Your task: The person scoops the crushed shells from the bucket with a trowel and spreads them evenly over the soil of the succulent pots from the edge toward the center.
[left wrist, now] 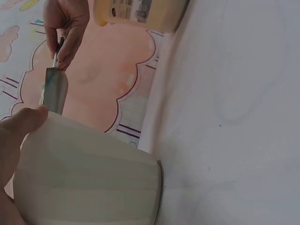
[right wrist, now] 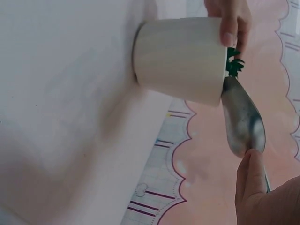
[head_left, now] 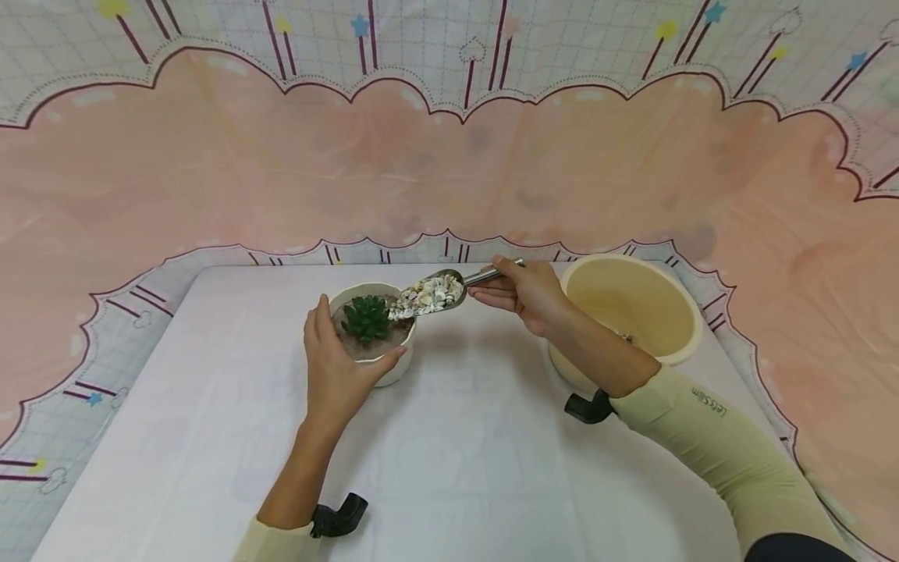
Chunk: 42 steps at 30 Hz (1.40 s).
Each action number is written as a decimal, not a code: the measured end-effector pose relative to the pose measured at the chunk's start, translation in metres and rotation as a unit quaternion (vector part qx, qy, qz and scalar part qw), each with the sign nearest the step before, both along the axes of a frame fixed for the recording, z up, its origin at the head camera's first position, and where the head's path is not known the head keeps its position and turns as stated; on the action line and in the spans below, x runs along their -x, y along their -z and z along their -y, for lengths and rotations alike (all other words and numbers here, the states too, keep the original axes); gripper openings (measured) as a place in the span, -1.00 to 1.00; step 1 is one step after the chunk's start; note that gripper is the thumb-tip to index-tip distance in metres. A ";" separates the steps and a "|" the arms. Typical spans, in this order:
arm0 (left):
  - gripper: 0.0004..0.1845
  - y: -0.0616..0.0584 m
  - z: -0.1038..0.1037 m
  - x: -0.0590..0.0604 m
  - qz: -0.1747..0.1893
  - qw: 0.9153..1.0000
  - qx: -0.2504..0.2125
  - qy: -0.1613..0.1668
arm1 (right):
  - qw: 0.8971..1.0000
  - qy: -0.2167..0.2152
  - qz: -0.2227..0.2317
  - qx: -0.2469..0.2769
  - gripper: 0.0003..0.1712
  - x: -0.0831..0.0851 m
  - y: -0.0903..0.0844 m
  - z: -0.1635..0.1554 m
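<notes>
Left hand (head_left: 335, 367) cups white pot (head_left: 390, 371) on table (head_left: 449, 460), right hand (head_left: 525, 294) pinches pebble-loaded scoop (head_left: 430, 295) tipped at rim beside succulent (head_left: 366, 318); fast tilt likely scatters pebbles off pot.

Shiny bare metal on the scoop (head_left: 449, 282), heaped with rough, pale little shells (head_left: 424, 297). The white pot (head_left: 382, 373) looks matt, maybe ceramic. Cream tub (head_left: 684, 312) reads as smooth plastic; table (head_left: 449, 468) covered in smooth matt cloth.
</notes>
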<state>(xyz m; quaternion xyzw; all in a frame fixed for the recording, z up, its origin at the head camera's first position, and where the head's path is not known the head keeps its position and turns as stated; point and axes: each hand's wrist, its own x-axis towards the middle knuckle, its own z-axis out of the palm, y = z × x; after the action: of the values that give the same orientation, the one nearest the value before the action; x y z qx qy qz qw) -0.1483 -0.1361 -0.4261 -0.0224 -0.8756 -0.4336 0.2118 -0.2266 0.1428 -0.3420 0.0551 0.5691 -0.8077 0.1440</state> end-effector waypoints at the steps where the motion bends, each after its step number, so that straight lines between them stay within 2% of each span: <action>1: 0.40 0.001 0.001 0.000 -0.001 1.000 0.002 0.004 | 1.000 -0.001 0.000 0.002 -0.62 0.000 0.000 0.000; 7: 0.39 0.001 0.007 0.002 0.002 0.999 0.012 0.034 | 1.000 -0.001 -0.001 0.002 -0.63 0.001 0.001 -0.002; 14: 0.41 -0.001 0.004 0.000 0.005 1.000 0.008 0.015 | 1.000 -0.002 -0.002 -0.006 -0.58 0.002 0.000 -0.002; 20: 0.41 -0.001 0.008 0.003 0.015 0.999 0.004 0.036 | 1.000 -0.001 0.001 -0.001 -0.59 0.002 0.000 -0.003; 28: 0.37 -0.001 0.001 0.000 0.008 1.000 0.006 0.021 | 1.000 0.003 -0.001 0.002 -0.62 0.003 0.000 -0.004; 35: 0.34 0.000 0.006 0.003 0.017 0.999 0.004 0.045 | 1.000 0.006 -0.001 -0.004 -0.57 0.004 -0.001 -0.004; 40: 0.34 -0.002 0.000 0.001 0.011 1.000 0.004 0.024 | 1.000 0.004 -0.002 0.000 -0.57 0.005 -0.001 -0.005; 42: 0.32 -0.003 0.000 0.002 0.004 1.000 0.002 0.025 | 1.000 0.005 -0.005 0.000 -0.59 0.005 -0.001 -0.005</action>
<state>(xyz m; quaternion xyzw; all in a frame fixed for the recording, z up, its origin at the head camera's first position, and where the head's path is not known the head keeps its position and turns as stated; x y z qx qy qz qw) -0.1506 -0.1360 -0.4236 -0.0426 -0.8763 -0.4373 0.1977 -0.2315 0.1477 -0.3407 0.0540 0.5693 -0.8088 0.1376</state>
